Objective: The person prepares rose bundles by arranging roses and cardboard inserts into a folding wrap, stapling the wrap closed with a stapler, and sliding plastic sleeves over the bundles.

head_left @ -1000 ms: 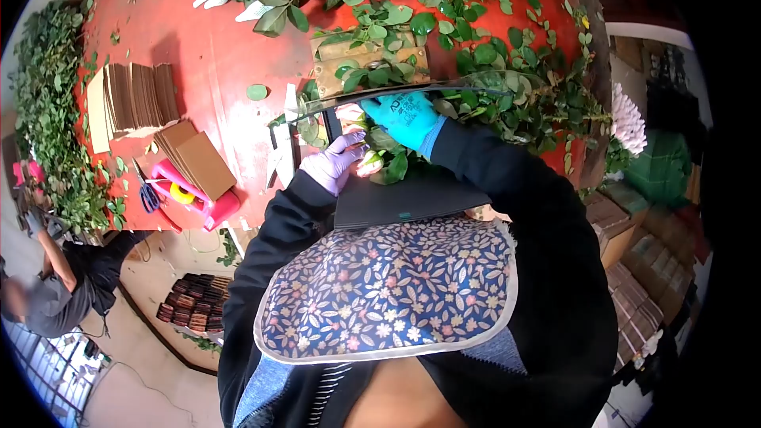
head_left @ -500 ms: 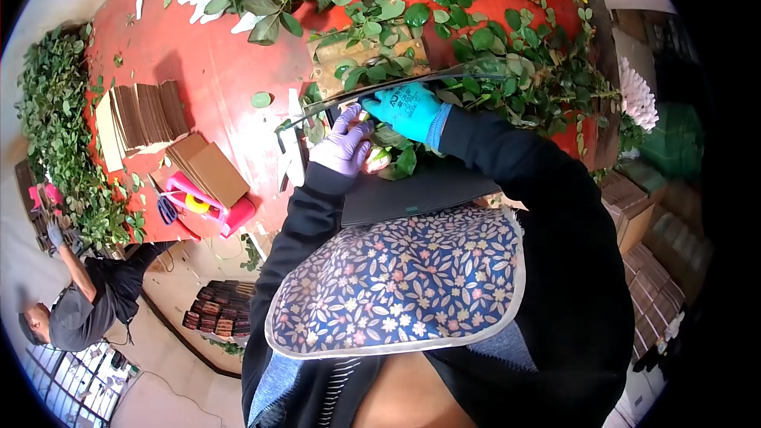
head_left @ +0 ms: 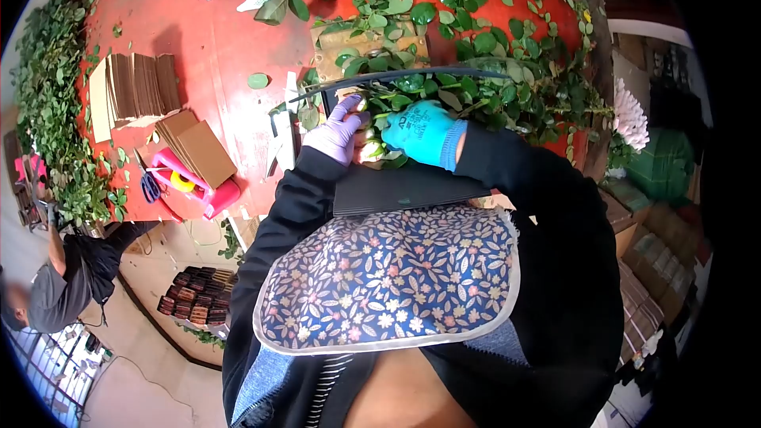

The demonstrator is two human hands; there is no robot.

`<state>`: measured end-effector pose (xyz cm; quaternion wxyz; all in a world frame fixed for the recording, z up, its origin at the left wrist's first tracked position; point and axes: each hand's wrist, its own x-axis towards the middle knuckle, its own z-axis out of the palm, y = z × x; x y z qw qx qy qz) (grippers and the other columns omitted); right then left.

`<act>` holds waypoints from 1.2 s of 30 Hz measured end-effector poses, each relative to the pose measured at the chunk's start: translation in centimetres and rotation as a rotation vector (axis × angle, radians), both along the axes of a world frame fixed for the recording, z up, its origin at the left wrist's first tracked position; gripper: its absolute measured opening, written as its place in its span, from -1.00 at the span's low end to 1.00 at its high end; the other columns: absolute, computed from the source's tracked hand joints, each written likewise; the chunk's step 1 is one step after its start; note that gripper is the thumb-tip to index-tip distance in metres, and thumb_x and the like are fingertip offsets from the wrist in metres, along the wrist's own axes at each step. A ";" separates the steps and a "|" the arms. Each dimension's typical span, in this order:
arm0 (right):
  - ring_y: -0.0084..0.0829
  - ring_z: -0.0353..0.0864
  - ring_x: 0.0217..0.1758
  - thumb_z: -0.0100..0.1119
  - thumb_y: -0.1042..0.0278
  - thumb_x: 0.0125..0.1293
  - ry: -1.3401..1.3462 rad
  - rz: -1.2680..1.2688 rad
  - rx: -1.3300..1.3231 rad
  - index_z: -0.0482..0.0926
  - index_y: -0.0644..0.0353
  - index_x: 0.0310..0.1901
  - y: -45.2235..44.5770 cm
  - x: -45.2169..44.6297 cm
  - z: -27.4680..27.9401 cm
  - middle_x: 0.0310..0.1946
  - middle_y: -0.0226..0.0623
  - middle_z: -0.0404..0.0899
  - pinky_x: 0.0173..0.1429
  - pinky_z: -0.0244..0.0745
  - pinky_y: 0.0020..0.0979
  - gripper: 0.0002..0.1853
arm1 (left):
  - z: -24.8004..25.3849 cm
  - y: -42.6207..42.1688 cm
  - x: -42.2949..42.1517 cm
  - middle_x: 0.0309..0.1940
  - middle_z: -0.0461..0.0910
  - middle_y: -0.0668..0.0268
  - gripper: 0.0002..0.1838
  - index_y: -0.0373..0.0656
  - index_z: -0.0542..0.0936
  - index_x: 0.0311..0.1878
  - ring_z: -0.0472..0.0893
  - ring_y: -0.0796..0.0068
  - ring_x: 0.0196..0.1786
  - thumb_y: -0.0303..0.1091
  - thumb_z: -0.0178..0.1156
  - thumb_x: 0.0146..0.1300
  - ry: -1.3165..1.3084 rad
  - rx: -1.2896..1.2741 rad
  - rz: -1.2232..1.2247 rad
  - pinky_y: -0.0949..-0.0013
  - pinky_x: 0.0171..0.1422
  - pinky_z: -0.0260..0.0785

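Observation:
My left hand [head_left: 334,133], in a purple glove, curls its fingers at the head end of some pale pink-green roses [head_left: 369,150]. My right hand [head_left: 424,135], in a teal glove, is closed over the roses' leafy stems just to the right. The fingertips are partly hidden by leaves. Under the flowers lies a black sheet [head_left: 408,190], whose near edge reaches the flowered apron [head_left: 388,281]. Its dark far edge [head_left: 420,73] stands up in a curve beyond the hands, with leafy stems [head_left: 491,95] running to the right.
On the red table [head_left: 222,40] are cardboard pieces [head_left: 135,95], a pink tape dispenser [head_left: 214,196] and scissors [head_left: 149,184]. Rose foliage [head_left: 444,0] covers the far side; more greenery [head_left: 51,95] lines the left. A co-worker [head_left: 71,269] stands at the left. Boxes [head_left: 642,293] are stacked at right.
My right hand has moved from the sheet's far edge toward me and slightly right, onto the stems. My left hand stays by the rose heads. The view has shifted a little.

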<state>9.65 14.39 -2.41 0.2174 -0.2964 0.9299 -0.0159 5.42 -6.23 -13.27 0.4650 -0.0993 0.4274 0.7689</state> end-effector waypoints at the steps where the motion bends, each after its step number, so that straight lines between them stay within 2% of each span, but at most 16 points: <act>1: -0.22 0.67 -0.33 0.12 0.33 0.19 0.013 -0.057 -0.181 0.64 0.08 -0.31 0.7 -0.3 0.2 -0.39 -0.28 0.61 -0.34 0.53 -0.19 -0.88 | 0.6 0.2 0.1 0.08 0.48 0.21 -0.62 -0.13 0.43 0.22 0.52 0.34 0.08 -0.43 0.14 0.34 -0.045 0.034 0.035 0.25 0.14 0.46; 2: -0.21 0.64 -0.40 0.12 0.29 0.18 0.130 -0.069 -0.230 0.56 0.05 -0.19 1.0 -0.9 0.1 -0.43 -0.29 0.54 -0.40 0.46 -0.13 -0.83 | 1.3 -0.2 -0.1 0.04 0.49 0.24 -0.62 -0.10 0.41 0.23 0.51 0.37 0.06 -0.40 0.12 0.36 0.753 -0.171 -0.321 0.25 0.11 0.46; 3: -0.23 0.63 -0.39 0.15 0.25 0.18 0.101 -0.175 -0.217 0.52 0.02 -0.18 1.7 -1.2 0.5 -0.44 -0.32 0.53 -0.40 0.45 -0.13 -0.82 | 1.9 -0.6 -0.2 0.00 0.50 0.28 -0.62 -0.07 0.39 0.25 0.51 0.40 0.04 -0.38 0.10 0.38 1.562 -0.512 -0.375 0.25 0.09 0.46; 5: -0.23 0.62 -0.41 0.18 0.22 0.18 0.224 -0.333 -0.167 0.49 0.02 -0.18 1.4 -2.4 1.5 -0.36 -0.30 0.54 -0.38 0.45 -0.13 -0.80 | 1.7 0.1 0.1 -0.05 0.50 0.33 -0.65 -0.07 0.43 0.20 0.50 0.45 -0.01 -0.40 0.12 0.37 -0.171 0.107 -0.020 0.28 0.04 0.44; 7: -0.20 0.65 -0.39 0.06 0.24 0.26 0.562 -0.256 -0.068 0.48 0.07 -0.10 0.7 -2.2 -1.5 -0.36 -0.22 0.58 -0.44 0.49 -0.15 -0.79 | -1.4 -0.1 0.7 -0.08 0.49 0.37 -0.68 -0.01 0.43 0.18 0.48 0.50 -0.06 -0.37 0.13 0.38 0.029 -0.035 0.037 0.34 0.04 0.40; 10: -0.18 0.64 -0.41 0.05 0.31 0.25 0.500 -0.346 -0.035 0.46 0.12 -0.06 -0.3 -1.9 -5.1 -0.37 -0.20 0.57 -0.46 0.50 -0.14 -0.76 | 0.1 0.0 0.7 -0.06 0.49 0.29 -0.66 -0.05 0.47 0.15 0.52 0.39 -0.05 -0.48 0.13 0.31 -0.075 0.024 0.101 0.33 0.04 0.43; 12: -0.18 0.64 -0.42 0.06 0.31 0.24 0.411 -0.363 -0.035 0.46 0.13 -0.06 -0.5 -2.2 -5.0 -0.41 -0.22 0.58 -0.46 0.50 -0.13 -0.76 | 3.2 -0.5 0.3 0.04 0.49 0.13 -0.60 -0.11 0.51 0.12 0.56 0.20 0.01 -0.60 0.13 0.19 1.381 -0.567 -0.429 0.31 0.06 0.47; 16: -0.21 0.63 -0.43 0.20 0.19 0.19 0.255 -0.338 -0.007 0.48 0.13 0.03 -0.5 -1.8 -6.2 -0.41 -0.24 0.59 -0.43 0.50 -0.22 -0.61 | 3.0 -1.0 0.6 0.19 0.40 -0.03 -0.55 -0.14 0.54 0.11 0.55 0.05 0.10 -0.67 0.12 0.11 1.432 -0.678 -0.476 0.29 0.10 0.48; 20: -0.25 0.64 -0.38 0.08 0.28 0.24 0.207 -0.347 -0.032 0.48 0.07 0.14 -0.7 -1.1 -5.4 -0.34 -0.25 0.60 -0.40 0.50 -0.20 -0.59 | 0.7 -1.1 1.6 0.23 0.38 0.00 -0.56 -0.12 0.52 0.13 0.52 0.11 0.15 -0.64 0.15 0.15 1.333 -0.578 -0.443 0.34 0.25 0.38; 22: -0.24 0.64 -0.37 0.06 0.30 0.24 0.286 -0.356 -0.031 0.47 0.07 0.16 -0.5 -1.9 -4.9 -0.34 -0.24 0.60 -0.40 0.50 -0.19 -0.58 | 0.6 -1.4 2.0 0.21 0.39 0.02 -0.57 -0.13 0.52 0.13 0.52 0.16 0.13 -0.62 0.16 0.16 1.554 -0.720 -0.485 0.36 0.27 0.36; 25: -0.19 0.68 -0.33 0.01 0.34 0.27 0.337 -0.364 0.022 0.45 0.08 0.10 -0.1 -2.4 -5.8 -0.32 -0.19 0.63 -0.39 0.55 -0.12 -0.65 | 0.0 -0.9 2.1 0.18 0.41 0.09 -0.59 -0.14 0.50 0.15 0.50 0.25 0.13 -0.53 0.19 0.21 1.498 -0.621 -0.436 0.39 0.30 0.32; 26: -0.19 0.68 -0.33 0.01 0.34 0.26 0.421 -0.307 -0.005 0.46 0.07 0.09 0.0 -2.5 -6.2 -0.32 -0.20 0.63 -0.40 0.55 -0.11 -0.65 | 0.3 -0.1 2.1 0.19 0.40 0.11 -0.61 -0.16 0.50 0.15 0.49 0.28 0.14 -0.51 0.20 0.23 0.647 -0.360 -0.152 0.40 0.32 0.30; 29: -0.19 0.69 -0.32 0.02 0.33 0.25 0.447 -0.254 -0.020 0.48 0.08 0.05 0.0 -2.6 -6.7 -0.30 -0.21 0.65 -0.43 0.55 -0.09 -0.68 | 0.0 -0.3 2.1 0.18 0.42 0.16 -0.60 -0.15 0.48 0.19 0.48 0.32 0.15 -0.50 0.18 0.27 -0.208 -0.084 0.078 0.39 0.28 0.31; 33: -0.21 0.69 -0.32 0.02 0.34 0.25 0.456 -0.215 0.000 0.49 0.12 0.01 -0.2 -3.0 -7.1 -0.33 -0.20 0.64 -0.43 0.54 -0.11 -0.71 | 1.8 -0.3 2.0 0.09 0.47 0.26 -0.63 -0.16 0.47 0.17 0.50 0.35 0.08 -0.56 0.16 0.29 1.374 -0.561 -0.352 0.30 0.22 0.38; 34: -0.22 0.69 -0.35 0.02 0.34 0.26 0.424 -0.193 0.016 0.48 0.14 0.02 -0.3 -3.1 -7.1 -0.36 -0.20 0.64 -0.44 0.53 -0.13 -0.70 | 2.1 0.4 1.7 0.11 0.47 0.24 -0.65 -0.18 0.50 0.12 0.51 0.33 0.09 -0.60 0.16 0.26 0.562 -0.345 -0.090 0.31 0.22 0.39; 36: -0.24 0.66 -0.43 0.01 0.35 0.27 0.405 -0.159 0.096 0.48 0.15 0.01 -0.3 -3.0 -6.8 -0.44 -0.24 0.61 -0.47 0.51 -0.15 -0.72 | 2.6 0.8 1.3 0.13 0.47 0.23 -0.67 -0.19 0.54 0.07 0.53 0.31 0.09 -0.64 0.16 0.23 -0.243 -0.112 0.153 0.31 0.22 0.41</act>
